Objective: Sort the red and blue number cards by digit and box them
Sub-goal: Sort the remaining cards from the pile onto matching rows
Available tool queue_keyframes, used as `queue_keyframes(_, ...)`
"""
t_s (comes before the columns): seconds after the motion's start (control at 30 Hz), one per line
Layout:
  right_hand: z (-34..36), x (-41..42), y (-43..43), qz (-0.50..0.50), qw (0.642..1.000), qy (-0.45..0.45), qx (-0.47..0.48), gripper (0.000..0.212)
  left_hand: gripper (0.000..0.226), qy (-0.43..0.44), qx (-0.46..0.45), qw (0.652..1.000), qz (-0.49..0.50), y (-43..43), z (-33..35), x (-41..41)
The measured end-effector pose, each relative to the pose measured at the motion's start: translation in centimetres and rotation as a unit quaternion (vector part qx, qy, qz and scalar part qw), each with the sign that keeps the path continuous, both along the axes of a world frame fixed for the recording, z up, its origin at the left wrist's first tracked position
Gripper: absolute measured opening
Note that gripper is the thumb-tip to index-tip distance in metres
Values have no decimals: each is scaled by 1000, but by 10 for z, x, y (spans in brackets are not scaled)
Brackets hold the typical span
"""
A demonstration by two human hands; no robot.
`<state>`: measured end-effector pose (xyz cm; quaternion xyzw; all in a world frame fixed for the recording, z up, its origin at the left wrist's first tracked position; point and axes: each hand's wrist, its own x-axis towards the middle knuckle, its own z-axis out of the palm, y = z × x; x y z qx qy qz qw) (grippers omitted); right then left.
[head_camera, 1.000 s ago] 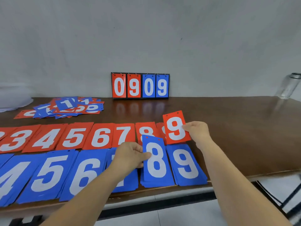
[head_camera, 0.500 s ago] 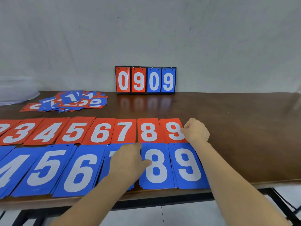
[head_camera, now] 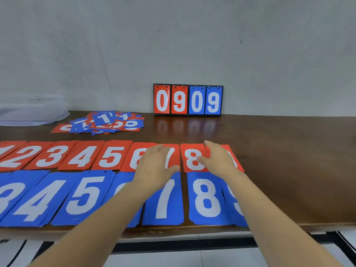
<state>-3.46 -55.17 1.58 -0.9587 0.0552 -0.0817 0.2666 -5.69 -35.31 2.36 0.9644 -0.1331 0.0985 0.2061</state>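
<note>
Two rows of sorted number cards lie on the brown table: a red row behind and a blue row in front, digits rising to the right. My left hand hovers flat with straight fingers over the red 6 and red 7 piles. My right hand lies flat over the red 9 pile, its thumb reaching onto the red 8. Both hands hold nothing. My arms cover part of the blue 6 and blue 9. A loose unsorted heap of cards lies at the back left.
A small flip scoreboard showing 0909 stands against the wall at the back. A clear plastic item sits at the far left back. The blue row reaches the table's front edge.
The red 9 and blue 8 cards were laid down on their piles and let go. Both hands then moved forward, flat over the red row. My view shifted left.
</note>
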Motion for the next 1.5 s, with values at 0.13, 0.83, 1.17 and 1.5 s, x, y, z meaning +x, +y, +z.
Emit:
queue_keyframes(0.13, 8, 15, 41, 21, 999, 4, -23, 66, 71, 14, 18, 1000, 13, 31, 8, 28)
queue_keyframes(0.83, 14, 170, 255, 33, 994, 56, -84, 54, 67, 43, 90, 995, 20, 276, 4, 214)
queue_keyframes(1.17, -2, 238, 307, 115, 979, 68, -154, 61, 82, 71, 123, 990, -24, 283, -23, 277)
queue_keyframes(1.5, -15, 260, 308, 179, 940, 94, -273, 63, 86, 55, 276, 959, -39, 315, -21, 281)
